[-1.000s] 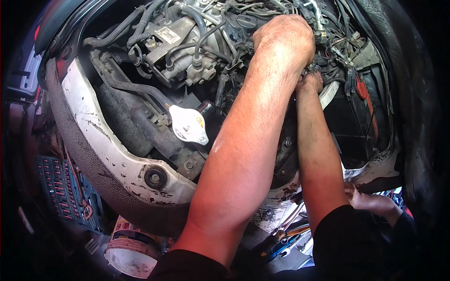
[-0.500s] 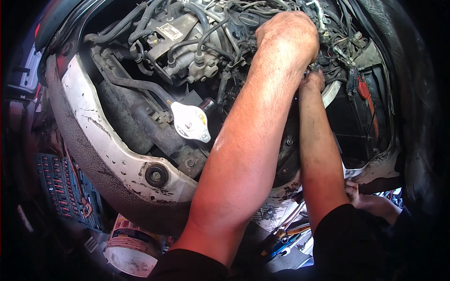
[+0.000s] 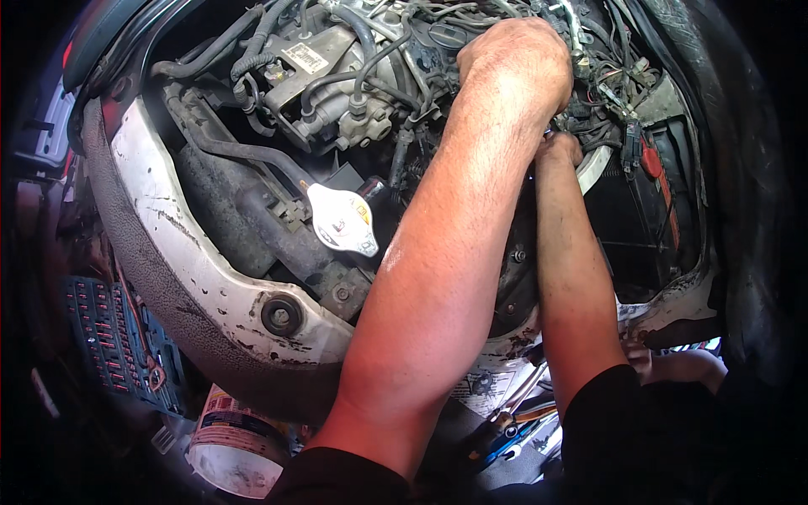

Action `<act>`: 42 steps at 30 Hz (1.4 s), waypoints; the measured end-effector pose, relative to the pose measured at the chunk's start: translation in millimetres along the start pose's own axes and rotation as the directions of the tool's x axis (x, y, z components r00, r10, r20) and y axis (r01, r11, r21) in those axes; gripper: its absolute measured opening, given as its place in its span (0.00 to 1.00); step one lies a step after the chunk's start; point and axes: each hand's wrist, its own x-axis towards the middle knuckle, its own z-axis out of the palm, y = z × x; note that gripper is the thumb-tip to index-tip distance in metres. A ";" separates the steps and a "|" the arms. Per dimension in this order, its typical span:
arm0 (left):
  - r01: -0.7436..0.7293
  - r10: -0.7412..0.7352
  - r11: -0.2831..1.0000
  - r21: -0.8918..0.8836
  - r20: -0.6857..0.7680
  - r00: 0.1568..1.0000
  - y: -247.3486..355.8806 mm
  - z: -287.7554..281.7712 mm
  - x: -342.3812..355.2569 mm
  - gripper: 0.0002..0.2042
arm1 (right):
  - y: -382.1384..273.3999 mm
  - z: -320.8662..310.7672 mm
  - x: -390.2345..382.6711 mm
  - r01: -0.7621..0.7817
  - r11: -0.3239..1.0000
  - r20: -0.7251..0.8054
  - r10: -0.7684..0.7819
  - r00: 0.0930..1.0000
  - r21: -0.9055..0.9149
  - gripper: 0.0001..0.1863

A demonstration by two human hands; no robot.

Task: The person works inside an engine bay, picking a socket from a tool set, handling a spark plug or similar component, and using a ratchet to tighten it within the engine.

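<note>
My left hand is deep in the engine bay, its back toward me and its fingers curled down out of sight among hoses and wires. Just below and to the right, my right hand is closed, knuckles up, by the same spot. A small shiny bit shows at its upper left edge, too little of it to name. Whatever either hand grips is hidden. Beside the left hand lies a black round cap on the engine. A bundle of wiring with connectors runs to the right of both hands.
A silver radiator cap sits left of my left forearm. A white, chipped body edge curves along the front. Below stand a blue socket set case and a white bucket. Another person's arm reaches in at lower right, near wrenches.
My right hand has turned slightly and its fingers have drawn in. My left hand stays almost in place. The other person's arm at lower right has shifted a little downward.
</note>
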 end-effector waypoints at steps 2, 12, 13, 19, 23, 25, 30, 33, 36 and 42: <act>0.015 -0.015 1.000 -0.004 0.021 1.000 0.6 -1.5 -0.8 0.22 | 0.9 -1.2 -1.8 0.006 0.999 -0.004 -0.005 1.000 0.053 0.11; -0.020 0.020 1.000 0.018 -0.023 1.000 -0.9 0.8 2.1 0.23 | 3.5 10.0 5.8 0.048 0.994 -0.177 -0.064 0.982 -0.094 0.21; -0.029 0.029 1.000 0.006 -0.020 0.999 -0.9 0.8 2.9 0.23 | -0.4 12.6 1.5 -0.005 0.990 -0.232 -0.028 0.972 -0.143 0.24; -0.063 0.065 0.997 0.036 -0.077 0.995 -1.1 2.1 -1.8 0.25 | -4.2 9.0 -21.9 0.019 0.999 -0.138 -0.025 0.990 -0.042 0.16; -0.002 0.002 1.000 0.018 -0.021 1.000 -1.8 3.4 -0.9 0.23 | 3.1 1.7 -20.9 0.004 1.000 -0.067 -0.004 0.998 0.008 0.11; -0.058 0.065 0.997 0.060 -0.123 0.990 -4.7 13.9 6.4 0.14 | 6.2 -6.7 -26.2 0.022 0.999 -0.030 -0.023 0.999 -0.041 0.09; -0.073 0.076 0.997 0.024 -0.377 0.923 -12.3 58.7 44.9 0.11 | -4.6 -42.5 -89.1 0.489 0.615 0.528 -0.135 0.838 -0.618 0.07; -0.082 0.131 0.988 0.133 -0.416 0.900 -16.8 70.7 72.8 0.11 | -35.3 -55.1 -141.2 0.617 0.536 0.665 -0.131 0.735 -0.576 0.09; -0.053 0.097 0.992 0.117 -0.406 0.909 -17.6 70.7 89.8 0.14 | -76.4 -60.0 -197.3 0.812 0.416 0.805 -0.254 0.536 -0.410 0.11; -0.040 0.083 0.991 0.131 -0.343 0.936 -14.6 67.2 92.7 0.14 | -142.0 -75.7 -358.5 0.866 0.484 0.991 0.098 0.094 -0.130 0.15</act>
